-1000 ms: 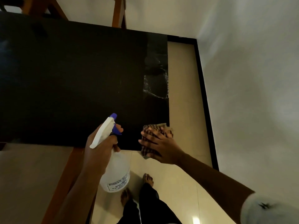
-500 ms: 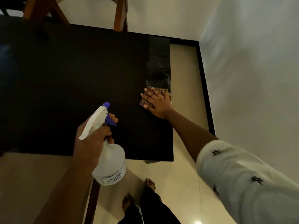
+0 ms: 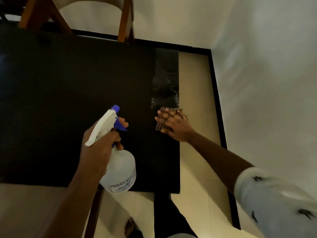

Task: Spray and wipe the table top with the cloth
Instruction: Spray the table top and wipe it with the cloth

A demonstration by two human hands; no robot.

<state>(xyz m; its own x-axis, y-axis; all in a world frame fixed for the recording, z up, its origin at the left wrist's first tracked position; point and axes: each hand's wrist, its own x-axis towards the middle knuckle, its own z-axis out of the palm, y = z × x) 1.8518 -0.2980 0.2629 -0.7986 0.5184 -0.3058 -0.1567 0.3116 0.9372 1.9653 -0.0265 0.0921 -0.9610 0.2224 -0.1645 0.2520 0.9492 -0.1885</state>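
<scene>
The black table top (image 3: 68, 100) fills the left and middle of the head view. My left hand (image 3: 97, 148) grips a clear spray bottle (image 3: 120, 170) with a white head and blue trigger, held over the table's near edge. My right hand (image 3: 173, 124) lies flat, fingers spread, pressing a checked cloth (image 3: 169, 111) onto the table near its right edge. Only the cloth's far edge shows beyond my fingers. A wet, shiny streak (image 3: 165, 86) runs along the right edge beyond the cloth.
A wooden chair (image 3: 125, 21) stands at the table's far side. A white wall (image 3: 265, 83) with a black skirting rises close on the right, leaving a narrow strip of beige floor (image 3: 193, 100). My feet (image 3: 132, 227) are below the table's near edge.
My right hand slid the cloth away from the near edge along the right side of the table. The left hand with the bottle rose slightly over the table top.
</scene>
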